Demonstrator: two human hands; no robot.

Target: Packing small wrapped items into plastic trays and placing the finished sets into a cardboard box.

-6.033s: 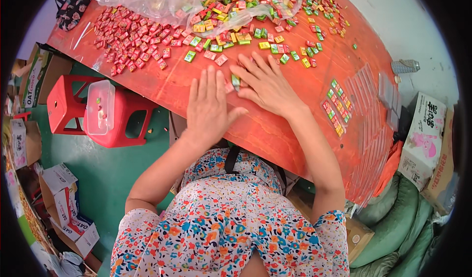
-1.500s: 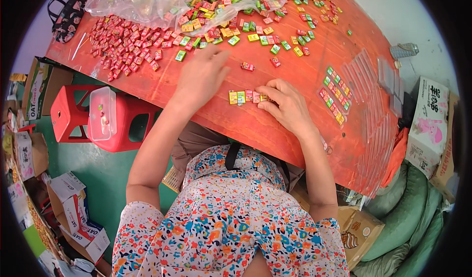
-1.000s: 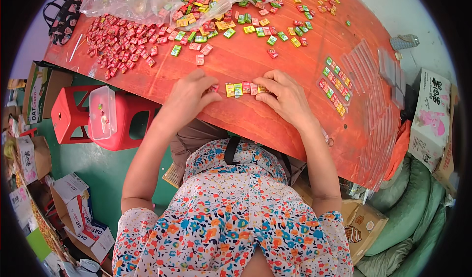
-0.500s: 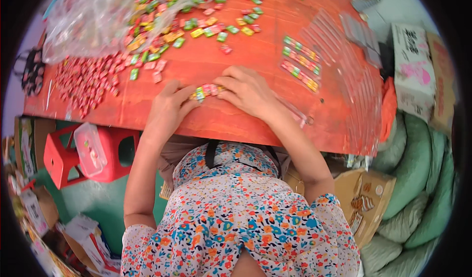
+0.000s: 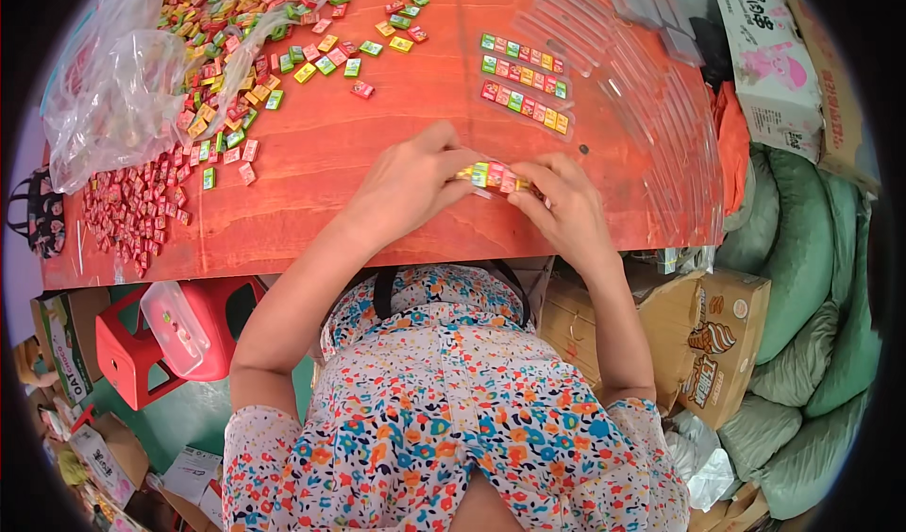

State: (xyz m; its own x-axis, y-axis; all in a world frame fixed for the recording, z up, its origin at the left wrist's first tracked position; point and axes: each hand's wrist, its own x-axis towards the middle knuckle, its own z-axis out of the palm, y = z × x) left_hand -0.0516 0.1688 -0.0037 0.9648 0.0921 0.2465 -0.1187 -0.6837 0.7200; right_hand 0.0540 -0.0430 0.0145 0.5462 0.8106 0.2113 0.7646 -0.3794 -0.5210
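Just above the table near its front edge, a short row of small wrapped candies (image 5: 493,175) in yellow, green and pink spans between my two hands. My left hand (image 5: 408,181) pinches the row's left end, fingers closed. At its other end, the thumb and fingers of my right hand (image 5: 566,202) close on it. A sliver of clear plastic shows under the row, partly hidden by my fingers. Beyond my right hand lie three filled clear strips of candies (image 5: 525,76), side by side.
Loose mixed candies (image 5: 326,63) spread over the red table (image 5: 311,230) at the back left, beside a clear plastic bag (image 5: 123,98). A pile of pink candies (image 5: 132,202) lies at left. Empty clear trays (image 5: 651,117) cover the right side. Cartons (image 5: 727,343) stand below.
Both hands have moved right with the candy row in them, relative to my body. The clear strip that lay by my right forearm is gone from there; clear plastic now shows under the row.
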